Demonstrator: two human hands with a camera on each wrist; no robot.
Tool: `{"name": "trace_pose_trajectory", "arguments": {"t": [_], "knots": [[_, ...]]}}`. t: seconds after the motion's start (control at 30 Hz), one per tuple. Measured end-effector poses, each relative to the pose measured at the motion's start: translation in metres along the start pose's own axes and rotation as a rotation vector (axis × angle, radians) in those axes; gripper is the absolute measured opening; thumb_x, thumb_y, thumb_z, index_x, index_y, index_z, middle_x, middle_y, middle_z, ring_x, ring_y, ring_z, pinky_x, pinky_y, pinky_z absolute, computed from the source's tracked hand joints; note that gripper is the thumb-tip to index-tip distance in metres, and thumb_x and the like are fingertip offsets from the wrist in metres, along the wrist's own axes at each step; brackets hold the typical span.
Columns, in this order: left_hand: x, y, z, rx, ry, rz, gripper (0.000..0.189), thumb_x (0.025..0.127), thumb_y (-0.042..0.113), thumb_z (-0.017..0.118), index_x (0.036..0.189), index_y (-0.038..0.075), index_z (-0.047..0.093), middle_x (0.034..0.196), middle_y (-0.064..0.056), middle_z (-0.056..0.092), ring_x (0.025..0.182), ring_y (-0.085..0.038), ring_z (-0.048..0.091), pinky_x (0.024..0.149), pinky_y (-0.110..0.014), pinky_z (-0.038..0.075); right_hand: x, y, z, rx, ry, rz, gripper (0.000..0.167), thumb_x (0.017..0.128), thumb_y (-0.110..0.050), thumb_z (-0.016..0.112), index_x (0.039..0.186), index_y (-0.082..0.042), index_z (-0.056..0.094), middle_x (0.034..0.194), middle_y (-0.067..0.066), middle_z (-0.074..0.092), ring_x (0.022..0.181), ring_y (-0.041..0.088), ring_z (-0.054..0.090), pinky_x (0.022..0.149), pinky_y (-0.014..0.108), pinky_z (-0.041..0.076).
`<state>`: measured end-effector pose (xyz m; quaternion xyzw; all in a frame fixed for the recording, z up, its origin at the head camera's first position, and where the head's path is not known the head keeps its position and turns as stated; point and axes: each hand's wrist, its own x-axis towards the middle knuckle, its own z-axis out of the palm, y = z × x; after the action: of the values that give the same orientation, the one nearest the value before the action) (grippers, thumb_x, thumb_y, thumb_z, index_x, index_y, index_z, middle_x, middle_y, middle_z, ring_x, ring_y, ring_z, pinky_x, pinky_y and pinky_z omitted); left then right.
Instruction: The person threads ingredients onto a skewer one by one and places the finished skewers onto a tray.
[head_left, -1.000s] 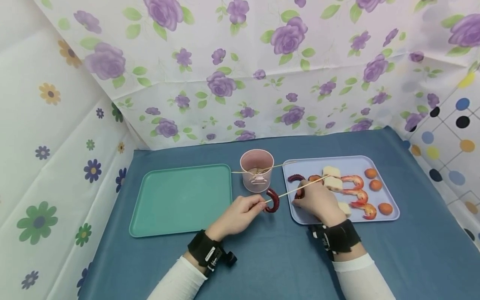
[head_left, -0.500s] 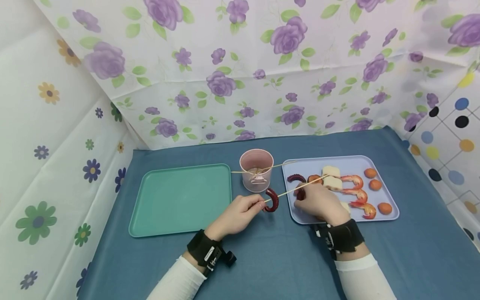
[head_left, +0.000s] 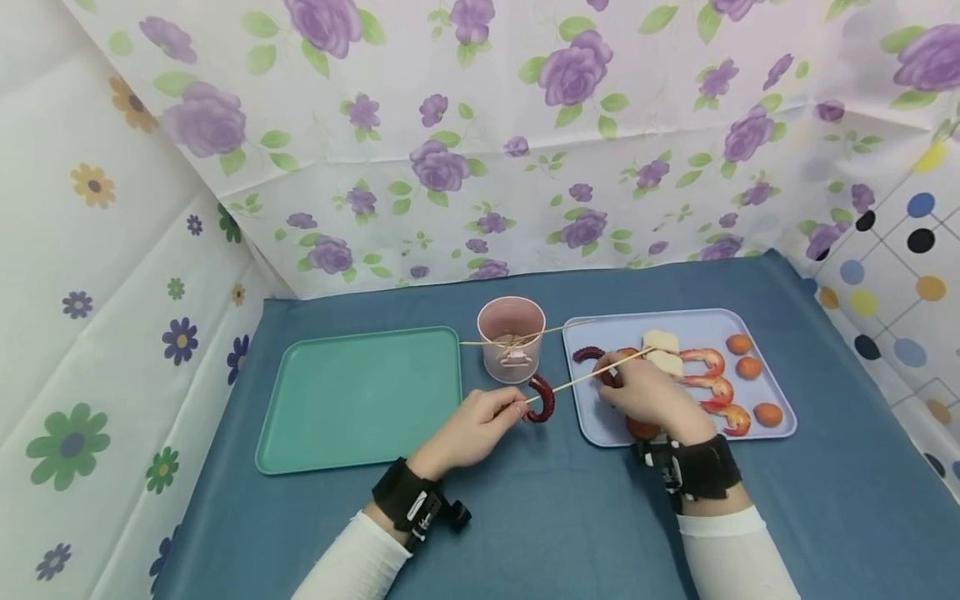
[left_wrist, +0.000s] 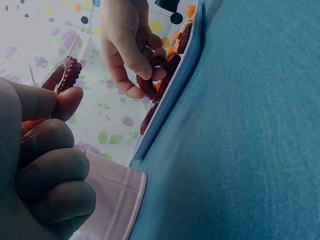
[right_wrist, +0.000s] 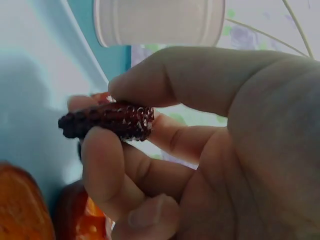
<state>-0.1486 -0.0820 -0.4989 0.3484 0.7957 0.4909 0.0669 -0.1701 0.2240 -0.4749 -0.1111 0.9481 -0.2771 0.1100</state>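
Observation:
My left hand (head_left: 472, 429) pinches a thin bamboo skewer (head_left: 581, 380) that points to the right. A dark red octopus tentacle (head_left: 543, 402) is threaded on it, close to the fingertips. Over the lavender tray (head_left: 596, 427), my right hand (head_left: 656, 392) pinches a second, curled tentacle (right_wrist: 112, 121) between thumb and fingers; its suckers show in the right wrist view. The skewer's far part passes over the right hand in the head view. Another tentacle (head_left: 588, 353) lies at the tray's left side. Part of the tray's food is hidden under the right hand.
Shrimp (head_left: 708, 389), pale blocks (head_left: 662, 341) and orange balls (head_left: 748, 367) lie on the lavender tray. A pink bucket (head_left: 504, 367) with skewers lying across it stands behind my hands. The green tray (head_left: 360, 400) is at the left.
My right hand has shifted slightly right and lifted a tentacle from its spot on the tray; an orange-brown piece below it now shows. The left hand and its skewer stay nearly still.

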Motion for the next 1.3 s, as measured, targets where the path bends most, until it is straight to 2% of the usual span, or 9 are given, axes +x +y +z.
{"name": "trace_pose_trajectory", "arguments": {"t": [0.13, 0.33, 0.47, 0.5, 0.57, 0.63, 0.8, 1.0, 1.3], "knots": [[0.000, 0.001, 0.000, -0.005, -0.004, -0.011, 0.021, 0.114, 0.019, 0.055, 0.103, 0.014, 0.072, 0.073, 0.009, 0.049, 0.058, -0.007, 0.042, 0.058, -0.026, 0.035, -0.002, 0.004, -0.006, 0.039, -0.002, -0.003, 0.028, 0.100, -0.016, 0.070, 0.127, -0.007, 0.071, 0.081, 0.003, 0.063, 0.067, 0.019, 0.054, 0.062, 0.036, 0.042], [0.000, -0.001, 0.001, -0.014, -0.002, -0.023, 0.022, 0.115, 0.020, 0.055, 0.103, 0.014, 0.072, 0.072, 0.008, 0.049, 0.057, -0.007, 0.041, 0.058, -0.026, 0.034, -0.007, 0.013, -0.018, 0.146, 0.062, -0.036, 0.027, 0.107, -0.015, 0.062, 0.128, -0.004, 0.073, 0.085, 0.004, 0.070, 0.069, 0.018, 0.056, 0.064, 0.033, 0.045], [0.001, -0.001, 0.002, -0.014, 0.001, -0.021, 0.022, 0.115, 0.020, 0.055, 0.102, 0.014, 0.072, 0.073, 0.008, 0.049, 0.058, -0.008, 0.042, 0.058, -0.026, 0.034, -0.014, 0.019, -0.030, 0.239, 0.096, 0.018, 0.041, 0.114, -0.030, 0.056, 0.144, -0.003, 0.063, 0.114, 0.016, 0.072, 0.098, 0.031, 0.068, 0.085, 0.046, 0.056], [0.001, -0.001, 0.002, -0.013, 0.000, -0.022, 0.022, 0.115, 0.021, 0.055, 0.102, 0.014, 0.072, 0.073, 0.008, 0.049, 0.058, -0.007, 0.041, 0.058, -0.026, 0.034, -0.016, 0.020, -0.034, 0.272, 0.096, 0.030, 0.045, 0.115, -0.032, 0.054, 0.149, -0.003, 0.058, 0.127, 0.019, 0.070, 0.110, 0.033, 0.068, 0.093, 0.051, 0.056], [0.001, -0.001, 0.002, -0.011, -0.002, -0.023, 0.022, 0.115, 0.021, 0.055, 0.102, 0.015, 0.072, 0.072, 0.008, 0.049, 0.058, -0.007, 0.041, 0.058, -0.026, 0.034, -0.019, 0.022, -0.040, 0.351, 0.088, 0.049, 0.050, 0.116, -0.034, 0.049, 0.156, -0.004, 0.051, 0.136, 0.020, 0.067, 0.121, 0.036, 0.065, 0.102, 0.054, 0.053], [0.000, -0.001, 0.002, -0.009, -0.003, -0.023, 0.022, 0.115, 0.020, 0.055, 0.102, 0.014, 0.072, 0.072, 0.009, 0.049, 0.058, -0.007, 0.041, 0.059, -0.026, 0.034, -0.022, 0.024, -0.045, 0.450, 0.082, 0.049, 0.052, 0.118, -0.032, 0.045, 0.160, -0.002, 0.045, 0.135, 0.021, 0.067, 0.120, 0.035, 0.065, 0.101, 0.048, 0.055], [0.000, -0.003, 0.002, -0.004, 0.006, -0.018, 0.022, 0.114, 0.020, 0.055, 0.102, 0.014, 0.072, 0.072, 0.009, 0.050, 0.058, -0.007, 0.041, 0.059, -0.026, 0.034, -0.027, 0.024, -0.055, 0.658, 0.068, 0.024, 0.054, 0.119, -0.031, 0.040, 0.164, -0.001, 0.037, 0.123, 0.020, 0.060, 0.100, 0.022, 0.062, 0.084, 0.028, 0.055], [0.000, -0.006, 0.002, 0.006, 0.026, -0.024, 0.021, 0.114, 0.019, 0.055, 0.102, 0.015, 0.072, 0.073, 0.009, 0.050, 0.058, -0.007, 0.042, 0.058, -0.026, 0.035, -0.034, 0.019, -0.062, 0.715, 0.051, 0.036, 0.058, 0.118, -0.038, 0.043, 0.163, -0.003, 0.038, 0.115, 0.015, 0.055, 0.096, 0.022, 0.060, 0.085, 0.028, 0.055], [0.000, -0.008, 0.003, 0.022, 0.048, -0.047, 0.024, 0.115, 0.019, 0.055, 0.101, 0.008, 0.072, 0.072, 0.008, 0.048, 0.057, -0.007, 0.041, 0.059, -0.026, 0.033, -0.035, 0.018, -0.062, 0.746, 0.023, -0.016, 0.058, 0.117, -0.038, 0.044, 0.162, -0.002, 0.039, 0.113, 0.010, 0.053, 0.091, 0.021, 0.058, 0.083, 0.028, 0.052]]}}
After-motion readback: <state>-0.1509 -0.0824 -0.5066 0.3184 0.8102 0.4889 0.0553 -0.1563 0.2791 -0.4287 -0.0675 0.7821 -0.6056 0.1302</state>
